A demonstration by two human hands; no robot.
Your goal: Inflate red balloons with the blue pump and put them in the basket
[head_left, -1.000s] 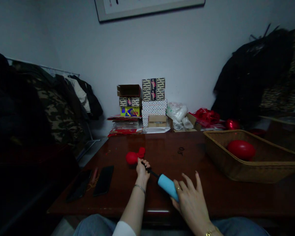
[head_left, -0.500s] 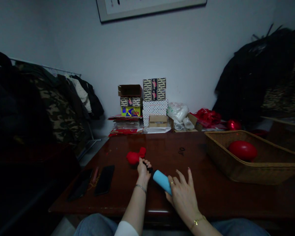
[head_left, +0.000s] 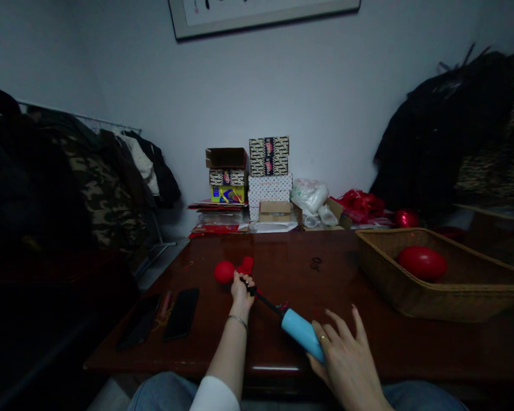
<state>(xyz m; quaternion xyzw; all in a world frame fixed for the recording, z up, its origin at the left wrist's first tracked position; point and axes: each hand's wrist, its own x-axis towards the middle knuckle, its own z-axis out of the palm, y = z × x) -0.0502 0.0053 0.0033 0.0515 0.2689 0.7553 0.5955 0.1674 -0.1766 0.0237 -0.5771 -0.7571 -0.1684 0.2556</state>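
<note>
A light blue cylinder [head_left: 303, 334] with a black rod [head_left: 267, 302], which looks like a hand pump, lies slantwise above the table. My right hand [head_left: 346, 357] grips its lower end between thumb and lower fingers, the other fingers raised. My left hand [head_left: 242, 290] is closed around the black end at the rod's upper left. A round red balloon [head_left: 225, 272] sits just beyond my left hand, and a smaller red piece [head_left: 247, 265] is beside it. Whether the balloon is fixed to the pump is hidden by my fingers.
At right, a wicker basket [head_left: 437, 302] holds a red balloon [head_left: 422, 263]. Dark loops [head_left: 316, 264] lie mid-table. A black phone [head_left: 182, 314] and another dark flat item [head_left: 139, 322] are at left. Stacked boxes [head_left: 269, 191] stand behind the table.
My right hand and the blue cylinder have moved right and down, exposing the black rod. My left hand has shifted slightly left. The balloon near it looks rounder and sits farther left.
</note>
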